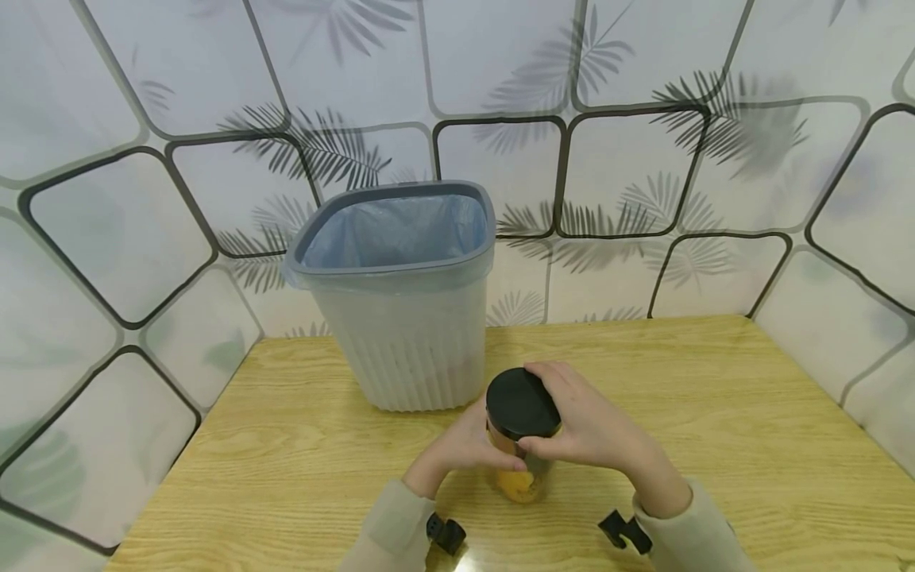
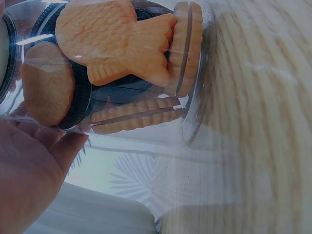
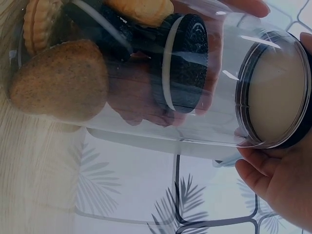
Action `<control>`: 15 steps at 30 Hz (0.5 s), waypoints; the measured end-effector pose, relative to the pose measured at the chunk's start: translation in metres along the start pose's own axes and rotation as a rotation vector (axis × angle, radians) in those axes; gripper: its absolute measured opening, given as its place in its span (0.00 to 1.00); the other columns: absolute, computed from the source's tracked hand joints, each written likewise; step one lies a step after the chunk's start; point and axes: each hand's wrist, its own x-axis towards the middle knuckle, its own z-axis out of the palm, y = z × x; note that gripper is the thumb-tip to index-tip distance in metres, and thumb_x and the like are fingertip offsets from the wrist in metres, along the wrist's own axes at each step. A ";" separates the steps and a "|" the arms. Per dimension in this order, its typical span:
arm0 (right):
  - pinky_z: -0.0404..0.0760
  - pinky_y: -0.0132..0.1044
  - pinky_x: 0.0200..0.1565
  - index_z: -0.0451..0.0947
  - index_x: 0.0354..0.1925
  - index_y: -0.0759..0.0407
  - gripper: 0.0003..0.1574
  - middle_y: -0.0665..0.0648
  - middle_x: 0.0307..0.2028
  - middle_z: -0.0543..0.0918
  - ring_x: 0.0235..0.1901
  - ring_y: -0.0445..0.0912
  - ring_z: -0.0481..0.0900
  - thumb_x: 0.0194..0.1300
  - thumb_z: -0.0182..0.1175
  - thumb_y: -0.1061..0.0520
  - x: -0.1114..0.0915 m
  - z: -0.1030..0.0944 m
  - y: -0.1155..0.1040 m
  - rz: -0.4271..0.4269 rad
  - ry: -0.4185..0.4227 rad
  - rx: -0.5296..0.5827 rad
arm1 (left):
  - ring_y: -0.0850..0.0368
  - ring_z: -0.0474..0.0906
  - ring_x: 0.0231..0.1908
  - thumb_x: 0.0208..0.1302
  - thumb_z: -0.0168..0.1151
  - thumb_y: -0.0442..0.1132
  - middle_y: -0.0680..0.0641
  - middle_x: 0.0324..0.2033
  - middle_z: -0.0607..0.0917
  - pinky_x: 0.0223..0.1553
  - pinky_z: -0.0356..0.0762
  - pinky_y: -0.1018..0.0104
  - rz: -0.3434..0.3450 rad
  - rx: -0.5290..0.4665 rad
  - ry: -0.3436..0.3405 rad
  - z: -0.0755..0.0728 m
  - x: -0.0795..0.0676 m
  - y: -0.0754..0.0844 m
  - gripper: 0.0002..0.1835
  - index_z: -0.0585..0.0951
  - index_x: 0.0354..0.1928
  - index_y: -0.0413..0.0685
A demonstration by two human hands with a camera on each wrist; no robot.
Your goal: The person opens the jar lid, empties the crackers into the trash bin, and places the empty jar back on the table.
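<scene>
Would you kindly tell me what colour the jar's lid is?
Black lid, best seen in head view.

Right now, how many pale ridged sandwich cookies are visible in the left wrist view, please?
2: one cookie near the jar's base, another cookie along its side; others may be hidden.

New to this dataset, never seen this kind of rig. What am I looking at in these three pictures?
No robot here: a person works bare-handed. The wide picture comes from a head camera looking forward and down; the other two, one from each wrist, show the clear jar sideways. The left hand grips its body, the right hand its black lid. Inside, a fish-shaped cookie and a dark sandwich cookie lie among others. On the wooden table stands a lined trash bin.
</scene>
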 end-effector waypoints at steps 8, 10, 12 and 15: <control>0.64 0.40 0.42 0.51 0.54 0.58 0.50 0.53 0.48 0.60 0.46 0.44 0.59 0.39 0.52 0.34 0.000 0.000 0.000 -0.002 -0.001 0.001 | 0.54 0.53 0.52 0.32 0.62 0.23 0.45 0.55 0.53 0.50 0.52 0.63 -0.008 -0.001 0.007 0.000 -0.001 0.000 0.51 0.42 0.58 0.44; 0.65 0.38 0.41 0.52 0.54 0.58 0.49 0.52 0.48 0.61 0.45 0.42 0.60 0.38 0.53 0.34 0.000 0.001 0.000 -0.004 0.027 -0.007 | 0.55 0.53 0.52 0.32 0.62 0.23 0.45 0.55 0.52 0.50 0.51 0.63 -0.014 0.001 0.012 0.000 -0.001 0.000 0.51 0.41 0.58 0.45; 0.66 0.36 0.40 0.53 0.53 0.58 0.50 0.51 0.47 0.61 0.44 0.40 0.60 0.37 0.54 0.33 0.000 0.002 0.000 -0.004 0.054 -0.016 | 0.55 0.52 0.53 0.33 0.62 0.23 0.45 0.55 0.52 0.51 0.50 0.63 -0.021 0.000 0.016 0.000 -0.001 0.000 0.51 0.41 0.58 0.45; 0.66 0.35 0.40 0.54 0.53 0.57 0.50 0.50 0.47 0.61 0.44 0.39 0.59 0.36 0.54 0.34 0.000 0.003 0.000 -0.002 0.075 -0.014 | 0.55 0.52 0.53 0.33 0.62 0.24 0.46 0.56 0.51 0.51 0.50 0.63 -0.030 -0.004 0.021 0.000 -0.001 0.000 0.51 0.41 0.58 0.46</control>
